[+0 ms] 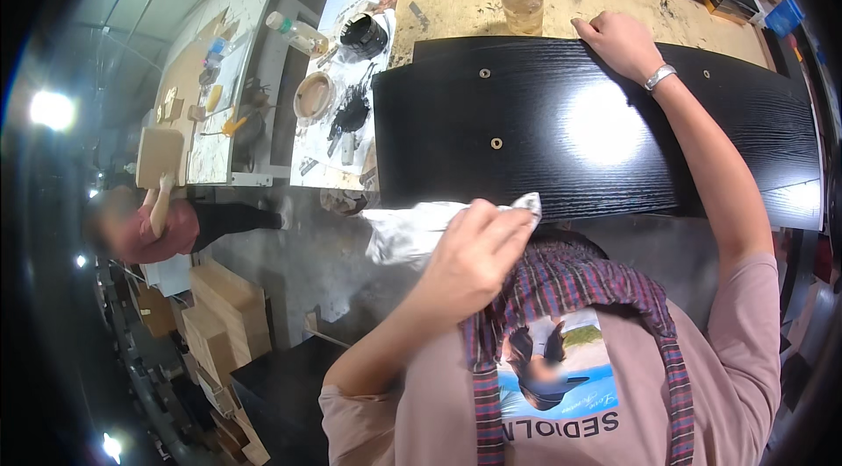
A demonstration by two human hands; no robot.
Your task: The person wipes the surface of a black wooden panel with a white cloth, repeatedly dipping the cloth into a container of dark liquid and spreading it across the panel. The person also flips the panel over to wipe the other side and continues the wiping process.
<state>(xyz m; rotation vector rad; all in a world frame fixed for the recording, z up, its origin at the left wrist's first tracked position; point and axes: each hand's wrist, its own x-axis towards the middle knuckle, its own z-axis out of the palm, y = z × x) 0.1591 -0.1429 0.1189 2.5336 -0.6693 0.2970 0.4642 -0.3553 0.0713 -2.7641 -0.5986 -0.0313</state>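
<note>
My left hand (475, 257) is closed round a crumpled white cloth (408, 231) at the near edge of a glossy black wood-grain panel (526, 106). Part of the cloth pokes out past my fingers, and the rest hangs to the left. Stretched across the panel, my right arm ends at its far edge, where my right hand (621, 46) rests with thumb and fingers apart, holding nothing. Small pale round fittings (496, 143) are set in the panel's surface. Just beyond it, left of my right hand, stands a bottle (523, 3) with a white cap and yellowish liquid.
Left of the panel, a stained white table (303, 154) holds a black-smeared pot (362, 36), a round tub (314, 96) and a tipped clear bottle (298, 33). A person (167, 225) handles a board (160, 157) at another bench. Cardboard boxes (226, 312) stack at lower left.
</note>
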